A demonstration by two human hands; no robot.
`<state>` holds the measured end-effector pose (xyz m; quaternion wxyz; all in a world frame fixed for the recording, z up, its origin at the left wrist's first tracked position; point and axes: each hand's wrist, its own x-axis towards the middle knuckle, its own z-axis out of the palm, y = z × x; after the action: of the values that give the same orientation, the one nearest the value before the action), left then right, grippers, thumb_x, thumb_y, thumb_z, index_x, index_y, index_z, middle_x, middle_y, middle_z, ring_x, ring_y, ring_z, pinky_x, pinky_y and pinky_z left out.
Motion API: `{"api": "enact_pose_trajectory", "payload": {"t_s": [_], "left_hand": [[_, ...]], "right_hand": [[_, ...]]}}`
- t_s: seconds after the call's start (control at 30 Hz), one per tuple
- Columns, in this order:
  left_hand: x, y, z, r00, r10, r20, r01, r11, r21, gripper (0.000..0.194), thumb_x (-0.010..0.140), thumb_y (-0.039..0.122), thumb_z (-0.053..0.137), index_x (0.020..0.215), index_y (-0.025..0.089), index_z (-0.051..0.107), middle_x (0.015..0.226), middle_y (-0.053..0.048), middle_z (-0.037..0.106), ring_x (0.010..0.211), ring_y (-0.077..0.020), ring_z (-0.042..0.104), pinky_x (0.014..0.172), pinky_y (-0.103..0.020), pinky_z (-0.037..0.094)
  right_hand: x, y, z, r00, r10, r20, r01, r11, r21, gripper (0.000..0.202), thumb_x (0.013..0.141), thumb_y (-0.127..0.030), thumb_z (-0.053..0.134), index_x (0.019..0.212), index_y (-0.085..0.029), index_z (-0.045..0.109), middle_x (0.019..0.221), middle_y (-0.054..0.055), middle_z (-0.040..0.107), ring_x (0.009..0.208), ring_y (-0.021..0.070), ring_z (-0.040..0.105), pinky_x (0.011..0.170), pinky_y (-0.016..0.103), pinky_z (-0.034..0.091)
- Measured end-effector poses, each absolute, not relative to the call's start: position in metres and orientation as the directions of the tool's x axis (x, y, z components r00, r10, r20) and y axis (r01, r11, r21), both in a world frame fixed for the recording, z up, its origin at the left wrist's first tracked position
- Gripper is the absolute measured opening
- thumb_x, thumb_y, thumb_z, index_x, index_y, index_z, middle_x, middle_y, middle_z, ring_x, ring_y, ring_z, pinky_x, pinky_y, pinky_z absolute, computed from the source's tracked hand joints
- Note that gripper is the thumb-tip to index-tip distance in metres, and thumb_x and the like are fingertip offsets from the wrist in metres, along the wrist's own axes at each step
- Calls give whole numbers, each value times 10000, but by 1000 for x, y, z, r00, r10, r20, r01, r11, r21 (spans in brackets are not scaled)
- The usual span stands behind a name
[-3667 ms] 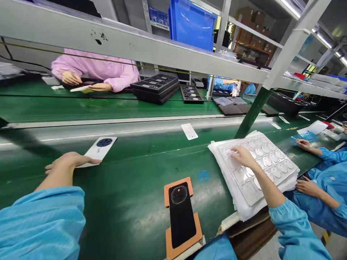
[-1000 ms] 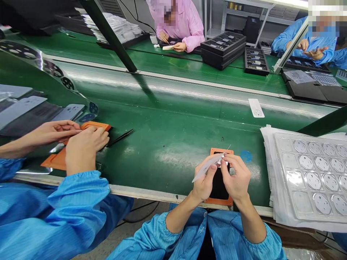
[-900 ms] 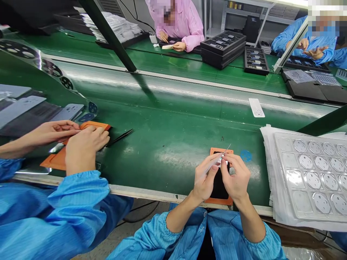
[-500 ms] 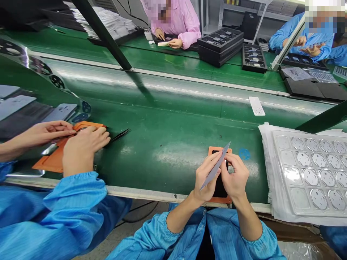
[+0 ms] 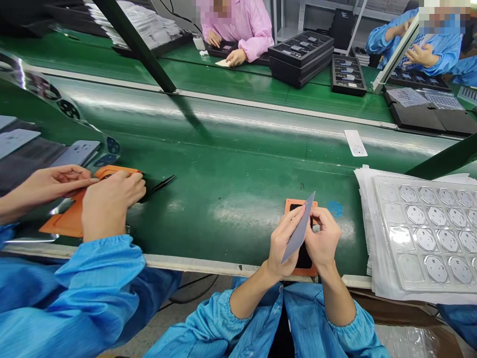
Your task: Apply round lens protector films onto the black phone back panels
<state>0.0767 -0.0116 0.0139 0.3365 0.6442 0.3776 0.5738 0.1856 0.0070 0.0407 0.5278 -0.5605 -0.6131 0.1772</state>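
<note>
Tilted on edge, a thin grey flat panel is gripped by my left hand, thumb and fingers closed on its lower left part. Close against the panel's right side is my right hand, its fingertips pinched together; whatever is between them is hidden. Below both hands an orange fixture with a black middle lies on the green bench, partly covered by the hands. A blue round mark or film piece lies just right of the fixture.
On the right, a clear tray of round white parts rests on white sheets. A white card lies farther back. To the left, a co-worker's hands work over another orange fixture, beside black tweezers. A dark post slants in.
The grey panel has turned slightly, showing more of its face. My hands stay close together over the fixture. The whole view has shifted a little.
</note>
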Motion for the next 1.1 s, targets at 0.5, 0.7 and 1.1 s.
{"api": "enact_pose_trajectory", "payload": {"t_s": [0.5,0.7,1.1], "left_hand": [[45,21,9,-135,930,-342,-562,212,799,487,881,496,674,1181,116,620,1086,-146,737,843,-235,739,738,-389,635],[23,27,24,-68,962,-264,-587,175,791,446,838,355,753,1231,180,635,1249,-122,690,1090,-277,688,904,-463,600],[15,12,24,636,655,408,483,-750,452,434,988,131,437,1408,201,520,1357,-156,614,1287,-270,573,1064,-448,501]], "right_hand": [[270,46,13,357,932,57,752,-251,-609,112,724,-257,595,626,-204,605,639,33,650,618,196,582,612,301,379],[308,42,27,338,933,121,881,-268,-390,160,827,-274,544,702,-193,603,614,34,627,584,188,570,588,308,352],[249,-15,33,-465,727,505,701,651,-292,440,951,-59,449,1336,-222,588,1239,110,683,1197,234,628,987,410,556]]}}
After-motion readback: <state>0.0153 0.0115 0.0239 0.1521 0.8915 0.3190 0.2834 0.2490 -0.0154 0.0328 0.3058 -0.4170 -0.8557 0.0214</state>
